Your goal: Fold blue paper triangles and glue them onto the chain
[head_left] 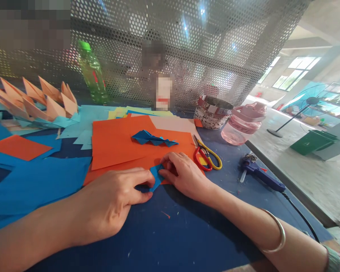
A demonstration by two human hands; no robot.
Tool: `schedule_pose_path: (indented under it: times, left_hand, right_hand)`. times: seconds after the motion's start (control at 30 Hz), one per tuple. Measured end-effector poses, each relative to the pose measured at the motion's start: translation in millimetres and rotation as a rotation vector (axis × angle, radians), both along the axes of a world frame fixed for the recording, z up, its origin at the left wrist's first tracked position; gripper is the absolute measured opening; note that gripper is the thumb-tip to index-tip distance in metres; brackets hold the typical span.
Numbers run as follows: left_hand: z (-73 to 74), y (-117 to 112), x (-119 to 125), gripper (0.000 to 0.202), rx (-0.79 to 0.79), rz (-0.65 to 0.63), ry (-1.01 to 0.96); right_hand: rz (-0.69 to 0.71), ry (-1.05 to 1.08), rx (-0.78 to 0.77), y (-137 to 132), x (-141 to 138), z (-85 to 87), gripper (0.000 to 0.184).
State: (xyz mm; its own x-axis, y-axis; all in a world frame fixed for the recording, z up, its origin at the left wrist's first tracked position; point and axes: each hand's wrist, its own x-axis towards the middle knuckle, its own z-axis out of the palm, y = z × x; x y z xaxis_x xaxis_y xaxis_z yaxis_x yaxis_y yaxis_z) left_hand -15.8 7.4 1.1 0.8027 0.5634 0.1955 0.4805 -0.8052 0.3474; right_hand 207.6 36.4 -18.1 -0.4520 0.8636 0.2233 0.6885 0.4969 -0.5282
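Observation:
My left hand (113, 200) and my right hand (184, 175) meet over a small blue folded paper piece (156, 176) at the front edge of an orange paper sheet (116, 141). Both hands pinch the piece with curled fingers and press it on the dark blue table (170, 234). A row of joined blue folded pieces (153, 138) lies on the orange sheet just beyond my fingers. A silver bangle circles my right wrist.
Red and yellow scissors (206, 155) lie right of my right hand, a blue glue gun (257, 173) further right. Behind stand a patterned tin (212, 112), a pink bottle (243, 122) and a green bottle (92, 73). Blue sheets (31, 181) and orange folded pieces (36, 100) fill the left.

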Motion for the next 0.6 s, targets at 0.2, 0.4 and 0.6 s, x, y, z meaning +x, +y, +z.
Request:
schedule_pose_path:
  times: [0.2, 0.4, 0.6]
  left_hand:
    - [-0.2, 0.5, -1.0, 0.041, -0.018, 0.021, 0.005]
    - [-1.3, 0.1, -3.1, 0.042, -0.079, 0.029, -0.011]
    - [-1.5, -0.6, -2.4, 0.041, -0.081, 0.034, -0.007]
  right_hand:
    - [-0.004, 0.031, -0.033, 0.1, -1.5, 0.7, 0.027]
    - [0.015, 0.164, -0.136, 0.7, 6.5, 0.9, 0.025]
    - [0.077, 0.074, -0.079, 2.2, 5.8, 3.0, 0.01]
